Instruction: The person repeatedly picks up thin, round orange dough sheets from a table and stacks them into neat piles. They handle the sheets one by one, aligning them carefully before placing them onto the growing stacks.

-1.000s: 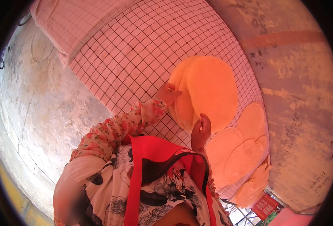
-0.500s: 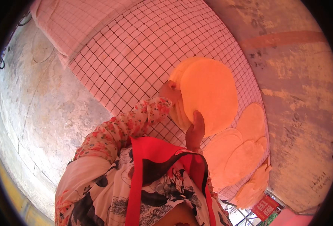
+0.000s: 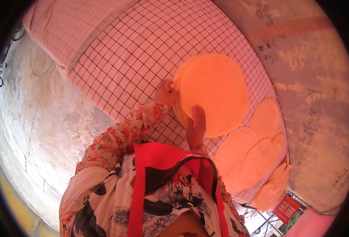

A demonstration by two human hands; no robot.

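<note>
A stack of thin, round, flat sheets (image 3: 218, 93), pale orange under the reddish light, rests on the wire mesh in front of me. At its left edge, my left hand (image 3: 166, 93) is closed with bent fingers around the rims of the sheets. My right hand (image 3: 197, 124) grips the stack's near edge, one digit lying over the top sheet and the others partly hidden. The sheets' edges show layered along the left side. Nearer me on the right lie more loose, overlapping round sheets (image 3: 257, 162).
The dark wire mesh (image 3: 123, 51) lies over pink cloth, with folded cloth (image 3: 60, 27) at the far left. Worn concrete floor (image 3: 56, 118) runs along the left, a stained slab (image 3: 313, 98) along the right. A red sign (image 3: 287, 208) shows at the lower right.
The stack's layers have come closer together, the top sheet now lying more evenly over those beneath. Both hands appear slightly further left, the left one now at the outer rim.
</note>
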